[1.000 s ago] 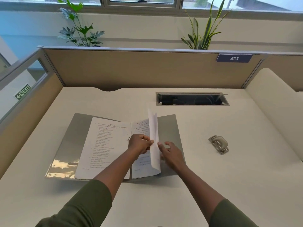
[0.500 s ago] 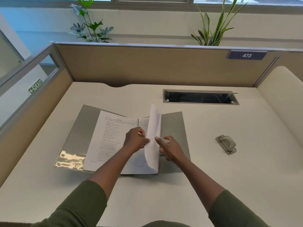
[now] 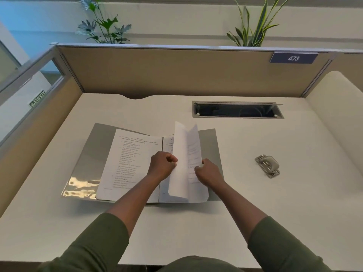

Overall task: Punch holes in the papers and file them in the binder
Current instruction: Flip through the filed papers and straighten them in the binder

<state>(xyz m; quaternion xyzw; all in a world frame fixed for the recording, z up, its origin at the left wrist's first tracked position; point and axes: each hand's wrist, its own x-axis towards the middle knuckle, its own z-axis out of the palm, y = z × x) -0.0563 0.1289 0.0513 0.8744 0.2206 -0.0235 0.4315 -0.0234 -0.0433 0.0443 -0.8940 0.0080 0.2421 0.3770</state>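
Observation:
A grey binder (image 3: pixel 92 154) lies open on the white desk. A printed sheet (image 3: pixel 129 163) lies flat on its left half. Over the spine a raised sheet (image 3: pixel 185 154) stands nearly upright, bowed. My left hand (image 3: pixel 162 166) is curled at the raised sheet's left edge near the spine and pinches it. My right hand (image 3: pixel 209 171) holds the same sheet from the right, fingers curled onto its printed face. The binder's rings are hidden behind hands and paper. A grey hole punch (image 3: pixel 267 165) sits on the desk to the right, apart from both hands.
A recessed cable slot (image 3: pixel 237 109) opens in the desk behind the binder. Tan partition walls (image 3: pixel 176 73) close off the back and left. A rounded white panel (image 3: pixel 337 107) rises on the right. Two plants stand behind the partition.
The raised sheet has opened wider and swung a little to the right. My right hand has moved onto its printed face. My left hand stays at the spine. The camera has tilted down.

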